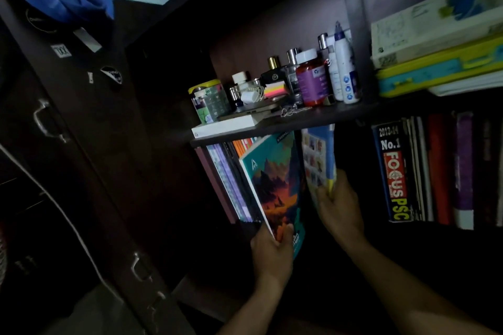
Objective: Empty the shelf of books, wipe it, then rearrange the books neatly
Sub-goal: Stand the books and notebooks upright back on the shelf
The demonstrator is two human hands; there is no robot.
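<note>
While gripping the lower corner of a teal notebook with left hand, fingers curled round it, leaning out of the row on the lower shelf. Right hand pinching a blue-and-yellow book just beside, upright under the shelf board.

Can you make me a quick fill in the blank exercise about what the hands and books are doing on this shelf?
1. The left hand grips the bottom of a notebook whose cover shows orange ____.
2. The right hand pinches a book with a blue and ____ spine.
3. The thick book at the right reads "No. 1 FOCUS ____".
4. The orange bottle has a ____ cap.

Missing words: mountains; yellow; PSC; white
</note>
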